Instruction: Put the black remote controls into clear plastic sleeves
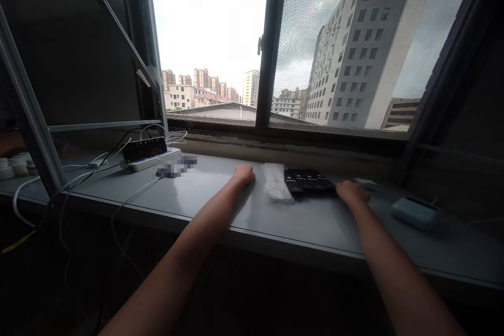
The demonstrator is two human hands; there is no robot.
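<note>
My left hand rests on the grey table as a closed fist, with nothing showing in it. Just to its right lies a clear plastic bag, apart from the fist. Beside the bag is a flat black panel with rows of small white marks, like a keyboard; its left side meets the bag. My right hand is at the panel's right edge, with its fingers closed at that corner. The undersides of the fingers on both hands are hidden.
A light blue box stands on the right of the table. At the left are a white power strip, a dark clock-like display and loose cables. A metal frame post rises there. A window is behind.
</note>
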